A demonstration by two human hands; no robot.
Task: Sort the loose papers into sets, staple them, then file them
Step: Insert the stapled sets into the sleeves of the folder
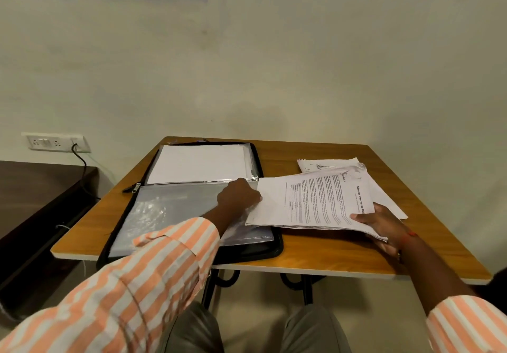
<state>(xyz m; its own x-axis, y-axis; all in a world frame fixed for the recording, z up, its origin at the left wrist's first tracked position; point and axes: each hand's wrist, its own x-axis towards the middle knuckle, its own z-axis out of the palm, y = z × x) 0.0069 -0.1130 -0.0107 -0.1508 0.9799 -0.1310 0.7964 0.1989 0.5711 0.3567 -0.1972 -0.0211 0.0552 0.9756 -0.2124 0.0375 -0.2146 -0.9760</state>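
A black zip file folder (270,251) lies open on the wooden table (323,254), with clear plastic sleeves (164,215) on its near half and white sheets (197,163) in the far half. My right hand (384,226) grips a set of printed papers (315,202) by its near right corner, holding it just above the folder's right edge. My left hand (238,193) rests on the top sleeve at the papers' left edge, its fingertips hidden, so whether it pinches the sleeve is unclear.
More loose printed papers (323,165) lie at the table's far right, partly under the held set. A dark low cabinet (35,204) stands to the left. A wall socket (55,142) with a black cable sits behind it. The wall is close behind the table.
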